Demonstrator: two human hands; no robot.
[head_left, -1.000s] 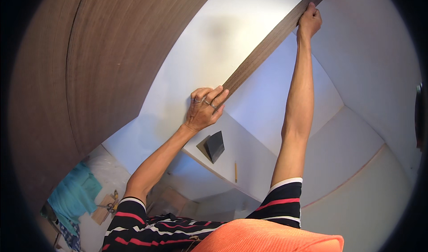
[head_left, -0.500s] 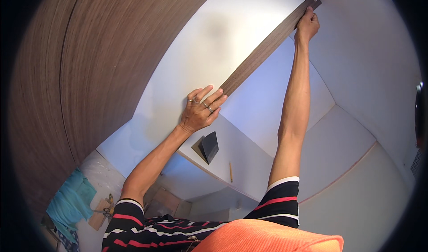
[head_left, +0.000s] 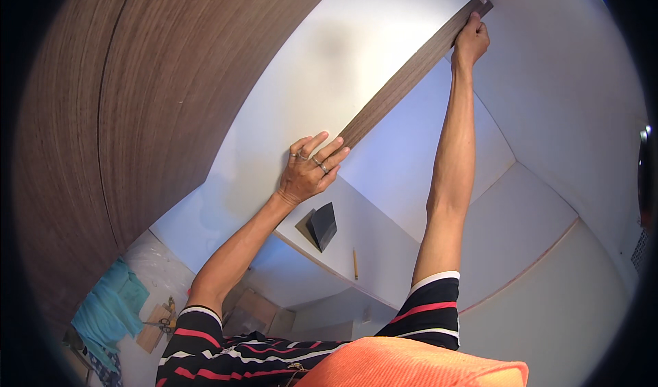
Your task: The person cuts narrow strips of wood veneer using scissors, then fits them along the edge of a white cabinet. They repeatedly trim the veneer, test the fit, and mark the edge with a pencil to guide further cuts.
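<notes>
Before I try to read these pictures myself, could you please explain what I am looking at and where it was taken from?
There is no machine here: a person works with bare hands. The view comes from a wide fisheye camera worn on the head, so straight edges look bent, and picture left is the person's left. The right hand grips a long brown wooden strip near its upper end. The left hand, fingers spread, touches the strip near its lower end. Below them, a pale shelf carries a folded dark sheet and a thin yellowish stick, probably a pencil.
</notes>
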